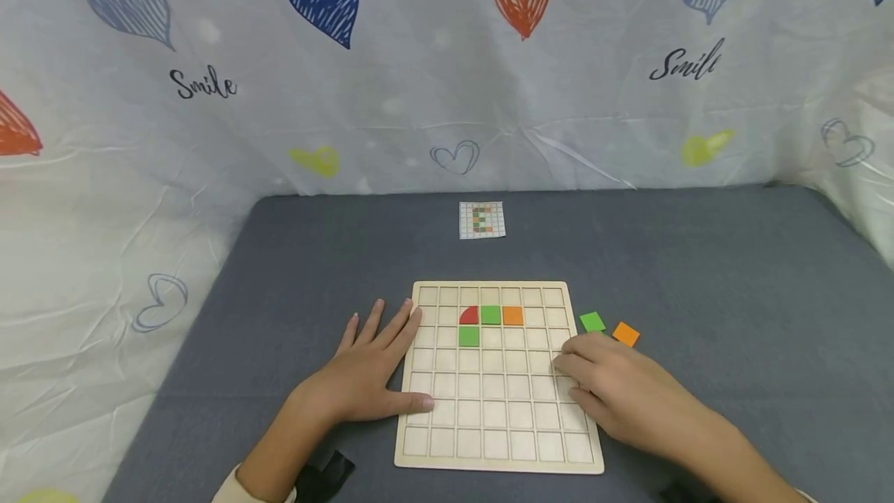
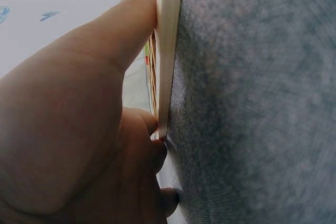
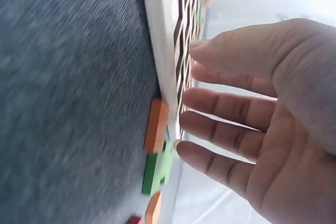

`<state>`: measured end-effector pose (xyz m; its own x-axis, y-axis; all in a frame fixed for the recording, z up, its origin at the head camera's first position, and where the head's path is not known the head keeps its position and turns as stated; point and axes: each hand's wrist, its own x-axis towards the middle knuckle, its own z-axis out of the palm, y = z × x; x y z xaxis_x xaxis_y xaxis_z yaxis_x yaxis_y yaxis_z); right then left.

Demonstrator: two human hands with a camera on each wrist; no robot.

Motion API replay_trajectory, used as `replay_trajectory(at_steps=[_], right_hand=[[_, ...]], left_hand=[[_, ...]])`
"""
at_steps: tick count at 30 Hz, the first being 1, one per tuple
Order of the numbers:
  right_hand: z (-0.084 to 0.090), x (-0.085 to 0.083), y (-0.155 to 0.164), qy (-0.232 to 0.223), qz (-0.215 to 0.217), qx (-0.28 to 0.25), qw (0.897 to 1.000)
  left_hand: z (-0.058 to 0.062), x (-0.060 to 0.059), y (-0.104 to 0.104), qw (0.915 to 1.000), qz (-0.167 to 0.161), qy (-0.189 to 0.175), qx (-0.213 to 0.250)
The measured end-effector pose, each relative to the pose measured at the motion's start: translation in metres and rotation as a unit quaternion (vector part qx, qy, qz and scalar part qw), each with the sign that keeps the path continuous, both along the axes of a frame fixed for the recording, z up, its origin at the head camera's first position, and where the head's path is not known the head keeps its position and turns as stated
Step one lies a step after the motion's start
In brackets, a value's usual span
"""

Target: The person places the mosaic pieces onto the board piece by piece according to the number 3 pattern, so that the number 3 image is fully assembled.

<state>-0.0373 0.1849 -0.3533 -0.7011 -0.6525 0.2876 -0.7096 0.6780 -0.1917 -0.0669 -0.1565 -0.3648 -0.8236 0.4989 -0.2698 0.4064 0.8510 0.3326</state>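
Note:
A pale wooden grid board (image 1: 493,441) lies on the cloth. Set in its upper cells are a red rounded tile (image 1: 469,315), a green tile (image 1: 491,315), an orange tile (image 1: 513,316) and, below the red one, another green tile (image 1: 469,336). My left hand (image 1: 363,383) is spread at the board's left edge, its thumb lying over the rim. Over the right edge hovers my right hand (image 1: 621,390), its fingers loosely bent and holding nothing. Beneath it, an orange tile (image 3: 156,125) and green pieces (image 3: 157,169) sit beside the board, partly hidden from the head view.
Beyond the board lies a small card (image 1: 482,220) printed with a coloured grid pattern. A loose green tile (image 1: 592,322) and orange tile (image 1: 625,334) lie right of the board; a red piece (image 3: 135,219) shows at the right wrist view's bottom edge. A printed curtain (image 1: 391,99) hangs behind.

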Motion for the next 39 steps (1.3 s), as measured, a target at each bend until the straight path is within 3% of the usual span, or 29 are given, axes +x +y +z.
replay_trajectory(at_steps=[6, 13, 20, 39], right_hand=[[0.001, 0.007, 0.015, -0.034, -0.036, -0.013, 0.999], [-0.001, 0.007, 0.027, -0.077, -0.036, -0.003, 0.996], [-0.005, 0.003, 0.029, -0.044, -0.029, -0.013, 0.999], [-0.005, 0.003, 0.027, -0.041, -0.038, -0.016, 0.998]], left_hand=[[0.000, 0.000, 0.000, 1.0000, -0.002, 0.003, 0.001], [-0.001, 0.000, -0.001, 1.0000, 0.000, 0.005, 0.001], [-0.001, 0.001, -0.001, 1.0000, 0.000, 0.005, 0.002], [0.000, 0.001, 0.000, 1.0000, -0.001, 0.008, 0.002]])
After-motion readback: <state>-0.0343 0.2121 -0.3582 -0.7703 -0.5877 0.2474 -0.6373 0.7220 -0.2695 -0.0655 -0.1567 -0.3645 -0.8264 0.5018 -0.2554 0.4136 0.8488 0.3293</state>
